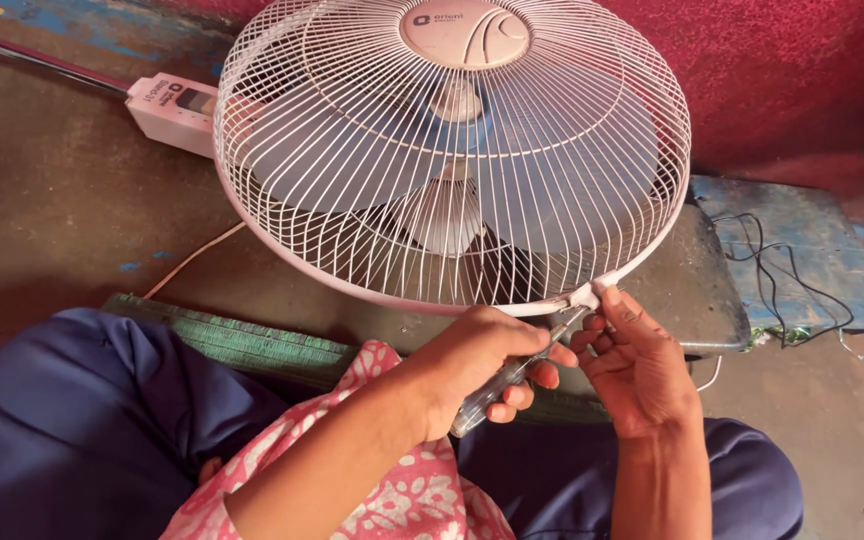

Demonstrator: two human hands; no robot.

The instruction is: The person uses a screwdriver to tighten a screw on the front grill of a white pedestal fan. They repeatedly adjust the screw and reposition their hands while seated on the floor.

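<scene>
Worn brown floor (62, 200), red wall (802, 70)

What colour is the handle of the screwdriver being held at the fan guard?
Clear, see-through plastic: the screwdriver handle shows best in the head view, gripped in the left hand.

place: informal floor-level repair spot, maybe a home | signs: bare concrete floor (62, 200), red painted wall (782, 70), woven mat (252, 345), loose black wires (782, 280)
</scene>
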